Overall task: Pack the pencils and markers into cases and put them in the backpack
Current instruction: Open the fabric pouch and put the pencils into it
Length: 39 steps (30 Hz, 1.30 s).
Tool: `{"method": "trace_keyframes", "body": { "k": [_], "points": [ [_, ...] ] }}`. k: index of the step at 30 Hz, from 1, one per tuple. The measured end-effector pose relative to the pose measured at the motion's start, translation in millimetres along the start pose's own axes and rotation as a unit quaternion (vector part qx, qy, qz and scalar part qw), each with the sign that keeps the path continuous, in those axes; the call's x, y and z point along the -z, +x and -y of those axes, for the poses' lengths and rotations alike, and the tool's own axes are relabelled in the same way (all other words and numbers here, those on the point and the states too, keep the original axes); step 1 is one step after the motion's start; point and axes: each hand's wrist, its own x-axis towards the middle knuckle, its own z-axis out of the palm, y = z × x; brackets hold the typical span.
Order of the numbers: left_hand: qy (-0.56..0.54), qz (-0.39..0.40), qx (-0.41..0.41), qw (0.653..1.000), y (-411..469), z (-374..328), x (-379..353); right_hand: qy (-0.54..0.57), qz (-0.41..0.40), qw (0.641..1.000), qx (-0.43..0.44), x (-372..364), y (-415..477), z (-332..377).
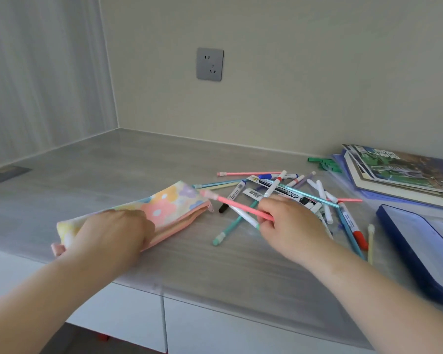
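Grey wood-grain worktop (215, 267) was spread nearest. A floral fabric case (174, 205) was gripped by the left hand (115, 233), fingers curled over it. A pink pencil (230, 202) and a white marker (244, 217) were pinched in the right hand (289, 226), the pencil's tip brought just beside the case's far end. Loose pencils and markers (294, 186) were heaped beyond the right hand, a blue case (394, 226) to its right, books (399, 172) farther off.

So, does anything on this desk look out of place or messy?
Only the pens and markers: they lie scattered and crossed in a heap between the floral pouch and the books. Nothing looks spilled or broken.
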Motion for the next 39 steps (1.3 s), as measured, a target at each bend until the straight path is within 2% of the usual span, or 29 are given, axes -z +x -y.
{"method": "trace_keyframes", "body": {
  "k": [1, 3, 8, 10, 15, 17, 20, 22, 24, 26, 27, 29, 31, 34, 36, 39],
  "points": [
    [-0.022, -0.013, -0.021, 0.999, 3.5, 8.1, -1.8, 0.001, 0.019, 0.999, 0.033, 0.4, 6.4, 2.1],
    [-0.034, -0.129, -0.094, 0.987, 10.1, 27.1, -6.6, -0.012, 0.082, 0.994, 0.077, -4.3, 18.9, 4.6],
    [-0.082, -0.279, -0.145, 0.946, 16.9, 54.9, -10.8, -0.055, 0.152, 0.981, 0.104, -21.6, 39.1, 14.2],
    [-0.126, -0.289, -0.154, 0.937, 22.7, 64.7, -14.6, -0.067, 0.16, 0.979, 0.103, -23.4, 43.3, 17.7],
    [-0.278, -0.237, -0.151, 0.918, 31.6, 75.0, -18.3, -0.097, 0.158, 0.975, 0.12, -21.8, 48.5, 22.7],
    [-0.31, -0.218, -0.164, 0.911, 34.4, 77.0, -18.0, -0.07, 0.11, 0.984, 0.12, -19.1, 49.4, 22.6],
    [-0.332, -0.205, -0.164, 0.906, 36.7, 81.2, -19.9, 0.077, -0.043, 0.994, 0.066, -14.4, 59.0, 19.2],
    [-0.347, -0.22, -0.159, 0.898, 41.7, 83.4, -20.7, 0.173, -0.156, 0.972, 0.03, -7.9, 72.1, 18.4],
    [-0.352, -0.242, -0.142, 0.893, 50.6, 86.1, -23.9, 0.221, -0.251, 0.942, 0.013, 0.3, 88.9, 19.3],
    [-0.357, -0.258, -0.124, 0.889, 59.1, 84.7, -25.4, 0.23, -0.313, 0.921, 0.021, 10.1, 108.2, 20.8],
    [-0.356, -0.269, -0.113, 0.888, 64.2, 83.2, -26.2, 0.225, -0.316, 0.922, 0.025, 14.3, 118.7, 21.9],
    [-0.366, -0.284, -0.095, 0.881, 76.9, 78.2, -28.9, 0.177, -0.254, 0.95, 0.032, 16.4, 140.1, 21.3],
    [-0.374, -0.312, -0.084, 0.869, 91.5, 72.1, -31.1, 0.105, -0.125, 0.986, 0.032, 7.9, 159.5, 16.0],
    [-0.378, -0.331, -0.058, 0.863, 109.9, 65.3, -35.3, 0.027, 0.063, 0.998, -0.01, -16.1, 177.8, 2.8],
    [-0.376, -0.351, -0.041, 0.857, 115.8, 64.2, -40.5, -0.011, 0.116, 0.993, -0.027, -34.0, 185.6, -5.0],
    [-0.385, -0.373, -0.017, 0.844, 115.3, 64.4, -48.4, -0.031, 0.124, 0.991, -0.024, -53.8, 196.8, -7.8]
  ]
}}
